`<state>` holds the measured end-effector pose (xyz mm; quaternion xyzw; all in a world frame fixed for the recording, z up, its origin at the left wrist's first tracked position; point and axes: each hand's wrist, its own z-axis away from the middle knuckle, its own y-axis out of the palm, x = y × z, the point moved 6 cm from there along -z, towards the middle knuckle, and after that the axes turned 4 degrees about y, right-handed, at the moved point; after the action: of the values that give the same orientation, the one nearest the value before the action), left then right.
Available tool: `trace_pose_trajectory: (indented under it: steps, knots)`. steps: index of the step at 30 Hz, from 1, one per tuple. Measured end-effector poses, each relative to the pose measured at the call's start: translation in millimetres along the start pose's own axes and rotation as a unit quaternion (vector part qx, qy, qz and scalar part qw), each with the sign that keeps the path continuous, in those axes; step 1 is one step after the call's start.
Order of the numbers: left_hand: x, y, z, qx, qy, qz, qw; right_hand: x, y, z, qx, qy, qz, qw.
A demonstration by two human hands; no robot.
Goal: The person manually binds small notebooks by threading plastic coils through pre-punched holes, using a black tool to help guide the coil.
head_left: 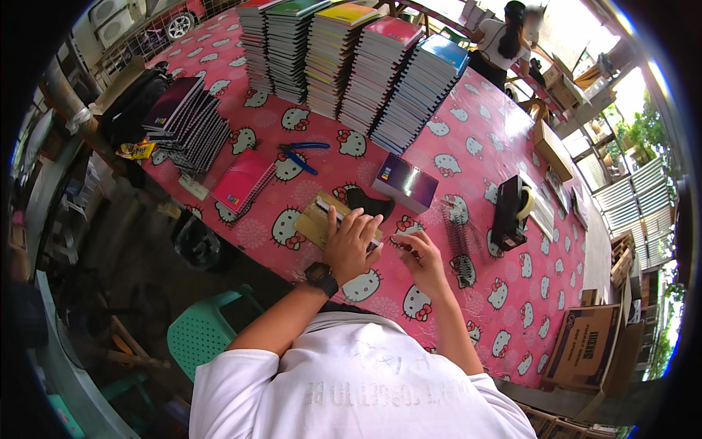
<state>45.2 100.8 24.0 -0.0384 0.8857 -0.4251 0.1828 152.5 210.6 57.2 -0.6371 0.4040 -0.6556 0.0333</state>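
Closest in, the left hand (351,245), fingers spread, lies over a tan block (311,226) on the table (486,316); the right hand (422,262) curls beside it, its grip's contents hidden from me. Uneven pressure might skid the block; an outward elbow might snag the coils (458,233); a jolt, topple the notebook stacks (333,69).

1 wide fisheye view, head-worn, facing down and forward over table (512,252) at close range

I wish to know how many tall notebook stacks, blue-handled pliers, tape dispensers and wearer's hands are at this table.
Tall notebook stacks: 5
Blue-handled pliers: 1
Tape dispenser: 1
Wearer's hands (left hand, right hand): 2
Total: 9
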Motion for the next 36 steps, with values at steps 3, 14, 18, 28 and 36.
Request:
trace_pose_trajectory:
  steps: [3, 14, 18, 28, 36]
  knots:
    - [-1.9, -1.3, -0.5, 0.000, -0.002, 0.011, 1.000, 4.2, 5.9, 0.6, 0.010, 0.019, -0.012, 1.000]
    - [-2.5, -1.6, -1.7, 0.001, -0.004, 0.009, 1.000, 4.3, 9.6, -2.6, -0.060, -0.115, 0.054, 0.990]
    - [-1.9, -3.7, -2.7, 0.016, -0.006, 0.027, 0.999, -11.2, 14.9, -1.6, 0.035, -0.006, -0.040, 0.999]
    - [8.0, -19.5, -13.5, 0.058, 0.055, 0.135, 0.988, -54.5, 20.7, -34.1, 0.073, 0.063, -0.060, 0.994]
    - [13.9, -19.6, -14.1, 0.090, 0.044, 0.143, 0.985, -74.7, 21.3, -60.2, -0.034, 0.111, 0.119, 0.986]
